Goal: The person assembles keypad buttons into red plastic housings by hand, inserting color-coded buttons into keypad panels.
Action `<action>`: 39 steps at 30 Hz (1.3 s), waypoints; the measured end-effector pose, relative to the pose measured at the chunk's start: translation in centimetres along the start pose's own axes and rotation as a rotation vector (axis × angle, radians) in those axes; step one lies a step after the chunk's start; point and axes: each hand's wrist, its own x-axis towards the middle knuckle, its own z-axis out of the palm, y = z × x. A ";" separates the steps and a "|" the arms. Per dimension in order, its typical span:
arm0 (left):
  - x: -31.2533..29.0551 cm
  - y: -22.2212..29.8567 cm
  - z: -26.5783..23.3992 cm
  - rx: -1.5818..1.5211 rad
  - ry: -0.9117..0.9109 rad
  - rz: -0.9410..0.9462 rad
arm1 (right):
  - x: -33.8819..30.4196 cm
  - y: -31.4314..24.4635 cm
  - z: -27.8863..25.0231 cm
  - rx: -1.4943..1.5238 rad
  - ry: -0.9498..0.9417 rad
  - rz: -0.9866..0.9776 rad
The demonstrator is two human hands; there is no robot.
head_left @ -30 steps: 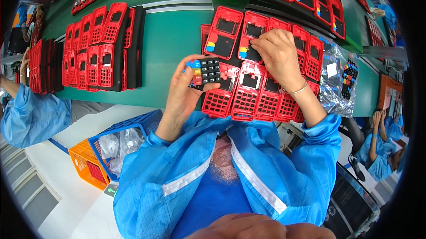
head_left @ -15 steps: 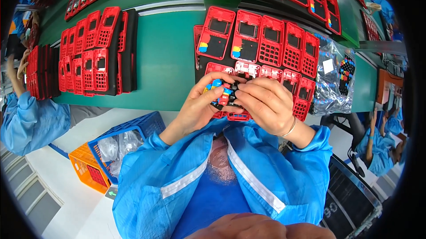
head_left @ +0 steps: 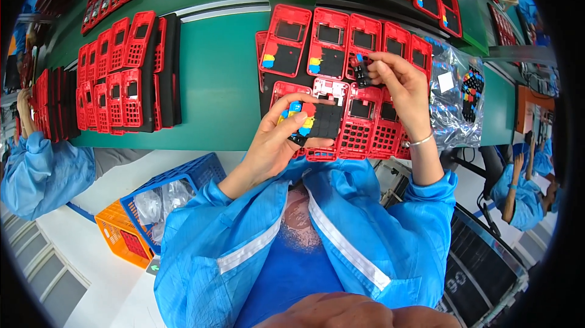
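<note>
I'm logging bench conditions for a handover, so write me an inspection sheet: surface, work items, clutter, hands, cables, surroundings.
Surface: green bench, with casings laid out in rows.
Work items: red casings; two in the near group bear red, yellow and blue pieces.
Clutter: transparent bag of coloured and black pieces, right of the casings.
Hands: left hand holds a black keypad block with coloured keys; right hand pinches a small dark piece.
Cables: none clearly identifiable.
Surroundings: blue crate and orange crate at left; co-workers both sides.

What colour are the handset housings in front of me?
The handset housings are red; head view.
</note>
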 end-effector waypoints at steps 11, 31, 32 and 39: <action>0.0 -0.3 0.1 0.080 0.085 0.047 | 0.4 -2.7 0.9 -0.434 0.054 -0.235; 0.2 -0.5 -0.4 0.035 -0.005 0.027 | -0.6 -0.5 0.9 -0.989 -0.077 -0.936; 0.1 -0.5 -0.4 0.035 0.002 0.033 | -0.6 -0.5 0.9 -0.989 -0.099 -0.905; 0.0 -0.4 -0.3 0.052 0.021 0.009 | -0.5 -0.7 0.2 -0.892 -0.004 -0.821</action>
